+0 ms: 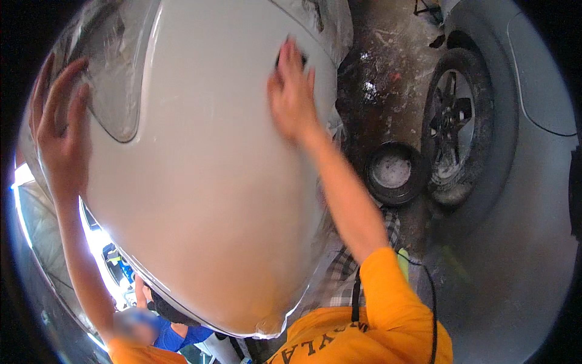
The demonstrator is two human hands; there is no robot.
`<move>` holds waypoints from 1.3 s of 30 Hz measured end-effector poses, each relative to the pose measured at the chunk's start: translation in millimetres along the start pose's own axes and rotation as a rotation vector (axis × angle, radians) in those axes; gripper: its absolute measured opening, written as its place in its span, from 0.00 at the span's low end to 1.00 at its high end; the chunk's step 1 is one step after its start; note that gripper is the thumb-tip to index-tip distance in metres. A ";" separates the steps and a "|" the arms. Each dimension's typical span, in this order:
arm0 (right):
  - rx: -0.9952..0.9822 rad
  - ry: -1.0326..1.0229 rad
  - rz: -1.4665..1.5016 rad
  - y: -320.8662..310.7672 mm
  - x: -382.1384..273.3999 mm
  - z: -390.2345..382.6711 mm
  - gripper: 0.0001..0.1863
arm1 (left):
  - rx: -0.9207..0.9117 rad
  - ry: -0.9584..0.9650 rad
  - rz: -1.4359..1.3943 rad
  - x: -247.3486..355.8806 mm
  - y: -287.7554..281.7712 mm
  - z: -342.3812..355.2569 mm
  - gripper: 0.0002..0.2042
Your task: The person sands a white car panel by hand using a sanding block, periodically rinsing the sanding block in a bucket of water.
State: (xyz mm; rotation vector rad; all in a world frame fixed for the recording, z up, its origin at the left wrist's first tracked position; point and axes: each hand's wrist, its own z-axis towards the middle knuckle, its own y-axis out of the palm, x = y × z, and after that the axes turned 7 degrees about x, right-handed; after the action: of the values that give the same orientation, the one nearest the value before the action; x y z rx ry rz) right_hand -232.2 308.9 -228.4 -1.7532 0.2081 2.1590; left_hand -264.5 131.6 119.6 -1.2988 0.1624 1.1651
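Observation:
A white car body panel fills the middle, with translucent plastic film over the area at its upper left. My right hand lies on the upper right of the panel, gripping a small dark pad that is mostly hidden under its fingers. My right hand and forearm are slightly blurred. My left hand rests at the panel's left side over the plastic-covered area, its fingers spread and slightly bent, with nothing seen in it.
A grey car with a wheel stands close on the right. A black round tub of whitish liquid sits on the wet floor between. A person in blue is low at the lower left, beyond the panel. A black cord hangs beside me.

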 end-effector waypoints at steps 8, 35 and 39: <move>-0.055 -0.040 -0.029 -10.7 2.9 -13.1 0.37 | -0.008 -0.093 -0.013 22.2 -11.6 6.6 0.15; -0.103 0.110 -0.240 -48.5 25.9 62.6 0.27 | -0.065 -0.113 -0.076 26.1 -16.6 15.7 0.16; -0.316 0.172 -0.149 -65.4 5.2 -19.2 0.25 | -0.245 -0.171 0.111 49.9 -15.6 4.7 0.21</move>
State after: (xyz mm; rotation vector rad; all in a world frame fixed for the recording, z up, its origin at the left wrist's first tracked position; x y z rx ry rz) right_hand -192.1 364.1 -230.9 -2.0551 -0.2280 2.0199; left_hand -232.0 166.7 97.9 -1.4090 -0.0359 1.4190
